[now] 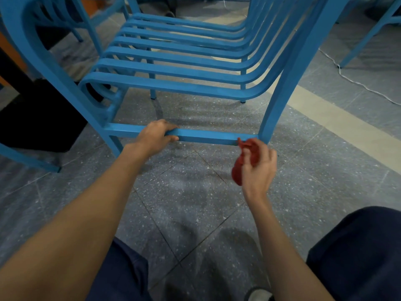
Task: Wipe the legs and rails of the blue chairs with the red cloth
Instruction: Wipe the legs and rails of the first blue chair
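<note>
A blue slatted chair (178,81) stands in front of me on the speckled floor. Its low cross rail (206,136) runs between the left leg (65,90) and the right leg (288,83). My left hand (155,134) grips the rail left of its middle, fingers curled over the top. My right hand (257,164) holds the bunched red cloth (244,157) just below the rail's right end, near the right leg. The cloth's top tip touches the rail.
More blue chairs stand at the left (28,157) and the far right (375,29). A white cable (355,81) snakes over the floor at the right. A dark object (36,118) sits at the left. My knees in dark trousers (355,257) fill the bottom.
</note>
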A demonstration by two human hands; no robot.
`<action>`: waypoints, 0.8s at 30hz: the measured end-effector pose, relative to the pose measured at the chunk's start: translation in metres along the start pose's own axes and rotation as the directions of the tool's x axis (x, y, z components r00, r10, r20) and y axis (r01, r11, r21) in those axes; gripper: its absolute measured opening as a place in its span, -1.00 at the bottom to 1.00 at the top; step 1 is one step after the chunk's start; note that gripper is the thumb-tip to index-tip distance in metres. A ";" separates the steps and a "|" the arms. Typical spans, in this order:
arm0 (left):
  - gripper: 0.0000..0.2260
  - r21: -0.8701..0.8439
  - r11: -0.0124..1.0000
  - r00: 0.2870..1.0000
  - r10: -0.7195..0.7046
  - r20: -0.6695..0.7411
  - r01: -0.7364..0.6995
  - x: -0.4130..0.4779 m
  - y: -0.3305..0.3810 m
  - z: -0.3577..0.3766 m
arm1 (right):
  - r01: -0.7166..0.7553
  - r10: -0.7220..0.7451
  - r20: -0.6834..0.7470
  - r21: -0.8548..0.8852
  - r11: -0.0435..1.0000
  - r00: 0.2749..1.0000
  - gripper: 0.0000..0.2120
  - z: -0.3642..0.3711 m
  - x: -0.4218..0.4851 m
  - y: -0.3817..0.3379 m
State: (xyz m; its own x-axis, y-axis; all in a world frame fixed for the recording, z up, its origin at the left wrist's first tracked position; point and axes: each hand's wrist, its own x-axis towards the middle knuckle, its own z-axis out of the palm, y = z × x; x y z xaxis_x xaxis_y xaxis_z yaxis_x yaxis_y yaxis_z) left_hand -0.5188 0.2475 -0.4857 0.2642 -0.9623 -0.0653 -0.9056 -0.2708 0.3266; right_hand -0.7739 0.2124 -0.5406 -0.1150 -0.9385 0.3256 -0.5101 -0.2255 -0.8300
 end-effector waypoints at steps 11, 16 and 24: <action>-0.59 -0.113 0.990 0.996 0.076 -0.047 -0.081 0.006 -0.002 0.020 | -0.085 0.115 -0.164 0.176 0.981 0.980 -0.92 0.036 0.012 0.009; -0.59 -0.130 0.985 0.991 0.099 -0.093 -0.111 0.005 -0.007 0.025 | -0.114 0.137 -0.098 0.213 0.970 0.986 -0.90 0.048 0.000 0.012; -0.58 -0.154 0.982 0.988 0.096 -0.118 -0.114 0.008 -0.012 0.030 | -0.156 0.256 -0.321 0.305 0.940 0.912 -0.95 0.044 0.018 -0.004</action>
State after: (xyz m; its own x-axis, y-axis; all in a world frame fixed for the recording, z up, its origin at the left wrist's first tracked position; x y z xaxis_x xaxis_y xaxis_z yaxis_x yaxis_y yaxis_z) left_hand -0.5163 0.2421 -0.5185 0.2133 -0.9739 0.0779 -0.8678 -0.1522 0.4730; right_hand -0.7366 0.1850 -0.5509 -0.5092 -0.8293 0.2302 -0.2017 -0.1451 -0.9686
